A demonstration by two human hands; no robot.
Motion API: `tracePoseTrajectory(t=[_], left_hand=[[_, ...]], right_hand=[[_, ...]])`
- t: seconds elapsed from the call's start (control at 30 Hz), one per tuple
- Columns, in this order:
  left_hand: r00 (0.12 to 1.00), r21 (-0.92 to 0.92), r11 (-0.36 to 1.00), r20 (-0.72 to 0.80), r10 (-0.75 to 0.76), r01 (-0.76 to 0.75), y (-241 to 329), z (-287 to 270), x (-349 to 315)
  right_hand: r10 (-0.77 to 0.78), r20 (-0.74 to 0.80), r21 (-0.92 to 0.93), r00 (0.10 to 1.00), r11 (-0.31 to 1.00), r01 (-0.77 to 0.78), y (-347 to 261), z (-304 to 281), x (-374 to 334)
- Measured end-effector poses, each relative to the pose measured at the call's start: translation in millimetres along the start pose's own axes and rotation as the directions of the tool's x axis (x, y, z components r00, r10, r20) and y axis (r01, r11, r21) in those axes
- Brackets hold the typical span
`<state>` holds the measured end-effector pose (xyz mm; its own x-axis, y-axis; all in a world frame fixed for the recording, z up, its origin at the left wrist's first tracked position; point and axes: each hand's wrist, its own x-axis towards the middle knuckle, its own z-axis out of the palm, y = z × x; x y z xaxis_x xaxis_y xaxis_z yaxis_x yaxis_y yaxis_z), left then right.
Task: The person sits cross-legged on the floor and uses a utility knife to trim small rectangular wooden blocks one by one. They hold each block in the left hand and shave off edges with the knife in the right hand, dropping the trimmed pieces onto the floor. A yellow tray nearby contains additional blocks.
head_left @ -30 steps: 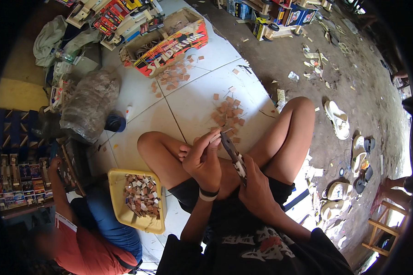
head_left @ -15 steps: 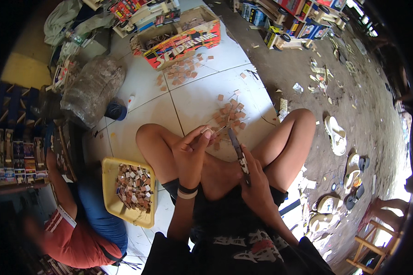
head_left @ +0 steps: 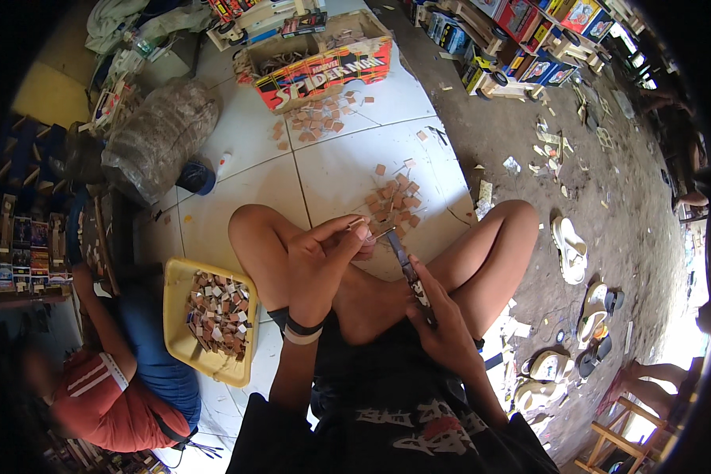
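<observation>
My left hand (head_left: pixel 320 265) pinches a small tan wooden piece (head_left: pixel 357 223) between thumb and fingertips. From those fingers a thin stick (head_left: pixel 383 234) sticks out to the right, its end close to the tool's tip. Wrapped round the handle of a dark metal hand tool (head_left: pixel 403 259) is my right hand (head_left: pixel 441 320); the handle is patched light and dark, and I cannot make out the tool's exact kind. On the white tiles just beyond my hands lies a loose pile of small square wooden pieces (head_left: pixel 395 197), some with thin sticks.
A yellow plastic basin (head_left: pixel 249 347) holding many small pieces stands at my left, beside a seated person in red (head_left: pixel 118 403). Farther out are another scatter of squares (head_left: pixel 320 118), a printed box (head_left: pixel 332 75), a wrapped bundle (head_left: pixel 158 142) and toy trucks (head_left: pixel 521 55). Sandals (head_left: pixel 569 249) lie right.
The tool's tip has shifted slightly down and left, close under the stick's end. My left hand keeps its pinch. The whole view has shifted a little.
</observation>
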<state>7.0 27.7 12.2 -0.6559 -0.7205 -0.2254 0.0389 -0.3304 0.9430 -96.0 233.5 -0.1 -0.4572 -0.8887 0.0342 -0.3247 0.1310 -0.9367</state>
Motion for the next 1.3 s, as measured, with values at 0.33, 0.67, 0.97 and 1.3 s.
tracePoseTrajectory(t=[0.33, 0.67, 0.97, 1.3], left_hand=[[1.0, 0.02, 1.0, -0.011, 0.011, -0.011, -0.7, 1.6, 2.4], [0.978, -0.239, 0.971, 0.206, 0.028, 0.022, -14.8, -4.4, 9.8], [0.811, -0.507, 0.801, 0.583, 0.047, 0.318, -59.4, -11.2, 17.4], [0.809, -0.47, 0.814, 0.588, 0.001, 0.34, -47.3, -19.0, 12.2]], right_hand=[[0.028, 0.028, -0.001, 0.999, 1.0, -0.028, -1.0, -0.3, -0.6], [0.148, 0.159, 0.235, 0.976, 0.955, -0.183, 0.4, -1.1, -5.3], [0.133, 0.544, 0.789, 0.829, 0.256, -0.559, -6.4, -3.8, -17.3], [0.164, 0.541, 0.638, 0.825, 0.558, -0.53, -14.6, -6.6, -9.7]])
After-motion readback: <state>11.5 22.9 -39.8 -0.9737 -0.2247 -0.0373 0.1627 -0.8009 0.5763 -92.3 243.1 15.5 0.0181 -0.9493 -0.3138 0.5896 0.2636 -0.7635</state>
